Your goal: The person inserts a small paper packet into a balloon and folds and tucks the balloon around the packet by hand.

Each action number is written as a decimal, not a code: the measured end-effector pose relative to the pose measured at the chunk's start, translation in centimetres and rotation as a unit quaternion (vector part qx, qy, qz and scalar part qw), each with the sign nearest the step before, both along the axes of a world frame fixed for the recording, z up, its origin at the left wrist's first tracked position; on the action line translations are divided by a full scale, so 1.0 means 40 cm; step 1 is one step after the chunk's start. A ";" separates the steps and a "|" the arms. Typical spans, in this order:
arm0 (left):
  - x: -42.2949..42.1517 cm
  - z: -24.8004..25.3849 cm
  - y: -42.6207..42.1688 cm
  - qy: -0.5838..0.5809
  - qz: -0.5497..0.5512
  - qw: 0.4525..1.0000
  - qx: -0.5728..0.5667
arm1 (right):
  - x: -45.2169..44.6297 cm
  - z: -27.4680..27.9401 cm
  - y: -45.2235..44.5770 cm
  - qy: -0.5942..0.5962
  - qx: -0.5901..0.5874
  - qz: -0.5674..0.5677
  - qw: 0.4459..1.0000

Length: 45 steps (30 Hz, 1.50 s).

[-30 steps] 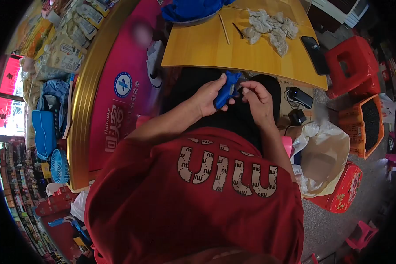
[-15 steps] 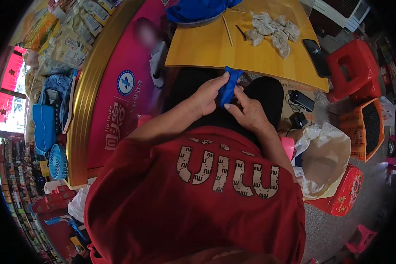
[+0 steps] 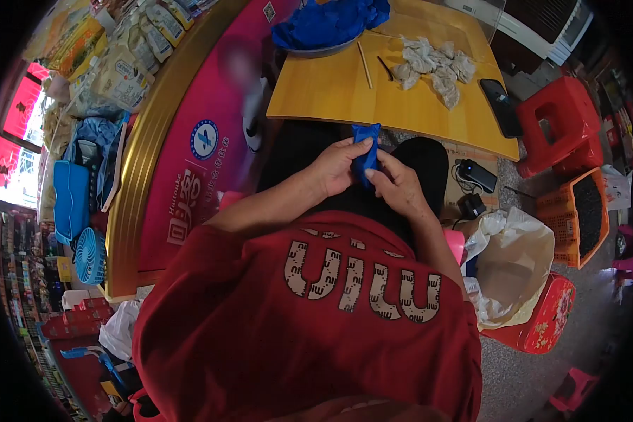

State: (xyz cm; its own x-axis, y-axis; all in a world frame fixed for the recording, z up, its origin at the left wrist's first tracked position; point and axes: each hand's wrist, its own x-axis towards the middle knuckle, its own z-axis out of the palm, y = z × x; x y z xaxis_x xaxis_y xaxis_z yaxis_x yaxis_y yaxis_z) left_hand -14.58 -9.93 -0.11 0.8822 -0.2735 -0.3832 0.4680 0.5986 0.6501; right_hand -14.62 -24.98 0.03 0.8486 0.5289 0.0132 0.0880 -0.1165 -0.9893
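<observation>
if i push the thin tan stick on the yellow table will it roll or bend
The stick probably won't bend easily, as it looks straight. It is likely light, being slender. It may roll, lying on a smooth-looking table.

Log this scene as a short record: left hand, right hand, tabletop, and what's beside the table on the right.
Left hand: gripping a blue item
Right hand: also on the blue item
Tabletop: blue heap, thin stick, dark strip, crumpled pale pieces, phone
To its right: red stool, orange basket with dark contents
</observation>
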 end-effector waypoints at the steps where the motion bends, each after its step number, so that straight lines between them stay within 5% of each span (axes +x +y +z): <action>1: 0.002 0.000 0.000 0.003 0.015 1.000 0.003 | 0.005 -0.004 -0.001 -0.001 0.000 -0.001 1.000; 7: -0.004 0.004 0.001 -0.006 -0.030 0.990 0.136 | 0.036 -0.021 0.000 0.113 0.171 -0.162 0.965; 10: -0.012 -0.003 -0.004 -0.038 -0.096 0.974 0.201 | 0.044 -0.042 -0.013 0.106 0.158 -0.121 0.974; 20: -0.028 0.007 -0.006 -0.019 -0.079 0.981 0.175 | 0.056 -0.072 -0.026 0.187 0.253 -0.142 0.939; 29: 0.017 0.035 0.053 0.030 0.074 0.997 0.013 | 0.016 -0.047 0.017 0.129 0.157 -0.080 0.976; 34: 0.007 0.024 0.018 0.031 0.062 0.997 0.019 | -0.009 -0.030 0.039 0.164 0.101 -0.010 0.981; 40: 0.001 0.025 0.007 -0.030 -0.033 0.999 -0.024 | 0.016 -0.024 0.010 0.152 0.118 -0.070 0.979; 45: 0.017 0.053 0.057 -0.073 -0.039 0.994 0.076 | 0.043 -0.002 -0.031 0.087 0.129 -0.090 0.984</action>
State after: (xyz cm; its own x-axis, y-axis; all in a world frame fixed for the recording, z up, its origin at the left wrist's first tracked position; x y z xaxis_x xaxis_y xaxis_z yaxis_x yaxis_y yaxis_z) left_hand -13.89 -7.66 2.01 0.9100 -0.2921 -0.2941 0.4025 0.4534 0.7952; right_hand -12.88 -26.22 -0.05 0.9296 0.3676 -0.0254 -0.0835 0.1430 -0.9862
